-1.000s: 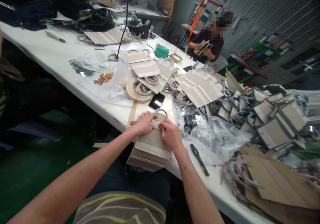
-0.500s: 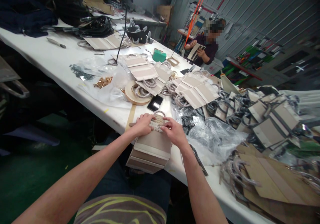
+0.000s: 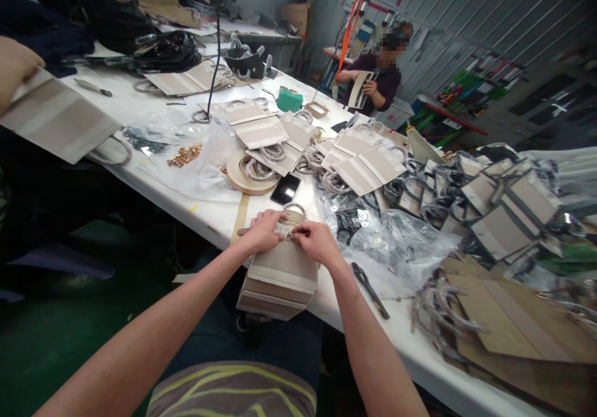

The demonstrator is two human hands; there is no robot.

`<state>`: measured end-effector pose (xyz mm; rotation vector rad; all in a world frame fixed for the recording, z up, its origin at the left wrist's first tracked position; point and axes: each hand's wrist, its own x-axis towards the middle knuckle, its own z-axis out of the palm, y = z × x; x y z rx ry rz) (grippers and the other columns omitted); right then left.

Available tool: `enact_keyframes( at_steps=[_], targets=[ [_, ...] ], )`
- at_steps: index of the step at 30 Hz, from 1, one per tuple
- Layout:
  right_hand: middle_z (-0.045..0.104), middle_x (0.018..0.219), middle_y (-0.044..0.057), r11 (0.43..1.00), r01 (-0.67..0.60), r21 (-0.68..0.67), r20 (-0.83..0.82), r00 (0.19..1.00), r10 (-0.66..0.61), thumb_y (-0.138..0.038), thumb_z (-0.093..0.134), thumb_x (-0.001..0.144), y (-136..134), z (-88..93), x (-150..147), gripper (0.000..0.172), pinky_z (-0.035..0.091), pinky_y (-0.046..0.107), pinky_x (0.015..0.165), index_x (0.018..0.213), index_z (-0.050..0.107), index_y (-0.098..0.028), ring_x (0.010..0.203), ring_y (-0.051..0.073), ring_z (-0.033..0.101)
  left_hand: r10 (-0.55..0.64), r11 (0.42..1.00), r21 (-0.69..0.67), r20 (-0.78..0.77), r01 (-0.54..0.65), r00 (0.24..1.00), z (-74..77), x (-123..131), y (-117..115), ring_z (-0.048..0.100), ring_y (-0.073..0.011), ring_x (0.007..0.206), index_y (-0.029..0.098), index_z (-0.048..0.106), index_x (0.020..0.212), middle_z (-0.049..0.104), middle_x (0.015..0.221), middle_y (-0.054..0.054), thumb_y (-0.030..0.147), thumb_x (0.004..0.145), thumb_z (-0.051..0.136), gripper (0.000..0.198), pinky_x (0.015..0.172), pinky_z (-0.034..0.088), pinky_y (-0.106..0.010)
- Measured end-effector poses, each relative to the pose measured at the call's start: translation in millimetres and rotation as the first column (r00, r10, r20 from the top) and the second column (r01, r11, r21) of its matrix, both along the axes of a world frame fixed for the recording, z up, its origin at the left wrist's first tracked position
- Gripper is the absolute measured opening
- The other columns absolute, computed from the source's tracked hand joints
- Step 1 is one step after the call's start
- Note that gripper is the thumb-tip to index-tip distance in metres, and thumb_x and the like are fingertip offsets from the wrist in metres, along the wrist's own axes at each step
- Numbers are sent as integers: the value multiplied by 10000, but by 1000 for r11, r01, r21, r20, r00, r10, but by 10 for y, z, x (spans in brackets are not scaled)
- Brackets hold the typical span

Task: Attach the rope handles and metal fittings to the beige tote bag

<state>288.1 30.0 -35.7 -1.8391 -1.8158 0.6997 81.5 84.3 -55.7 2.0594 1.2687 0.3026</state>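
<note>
A beige bag panel [image 3: 281, 268] with folded flaps hangs over the table's front edge, its wrapped loop handle [image 3: 295, 207] pointing away from me. My left hand [image 3: 267, 232] lies over the panel's left side near the handle, thumb and fingers holding it down. Close beside it, my right hand [image 3: 316, 241] has its fingertips pinched together at the middle of the panel, just below the handle. Whatever sits between those fingertips is too small to make out. A phone [image 3: 285, 189] and a roll of tape [image 3: 252, 173] lie just beyond my hands.
Black-handled scissors [image 3: 370, 289] and a plastic bag of black parts [image 3: 349, 221] lie to my right. Beige panels [image 3: 368, 168] are heaped beyond. Gold-coloured hardware [image 3: 185, 155] sits left on plastic. Another person's hand [image 3: 18, 69] holds a panel at far left; a co-worker [image 3: 380, 84] sits across.
My right hand has shifted slightly left and its fingers have drawn into a tighter pinch. At far left, another person's hand has come into view with a raised panel.
</note>
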Motion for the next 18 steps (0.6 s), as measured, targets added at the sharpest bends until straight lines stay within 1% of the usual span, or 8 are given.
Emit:
enact_keyframes(
  at_steps=[8, 15, 18],
  targets=[
    [877, 949, 17, 998, 29, 48, -1, 1000, -29, -183, 733, 906, -37, -34, -9, 177, 588, 332, 819, 956, 871, -282, 846, 220, 789, 6, 1000, 0, -16, -6, 1000, 29, -1, -10, 516, -369, 1461, 335, 586, 1441, 554, 1591, -92, 275, 919, 714, 541, 1254, 418, -571],
    [873, 953, -2, 998, 40, 55, 51, 998, -43, -184, 750, 909, -56, -41, -46, 195, 585, 338, 807, 988, 867, -317, 851, 221, 787, 4, 1000, 3, -19, -4, 1000, 15, 0, 3, 515, -366, 1466, 345, 582, 1436, 551, 1598, -84, 280, 917, 722, 541, 1240, 427, -560],
    [866, 1010, 7, 995, 2, 100, 121, 993, -14, -183, 739, 925, -71, -27, -62, 205, 585, 341, 825, 966, 876, -329, 895, 225, 779, 4, 1000, 0, -17, -4, 1000, 12, 1, 7, 512, -376, 1469, 340, 588, 1430, 549, 1600, -89, 287, 912, 727, 540, 1237, 428, -574]
  ],
)
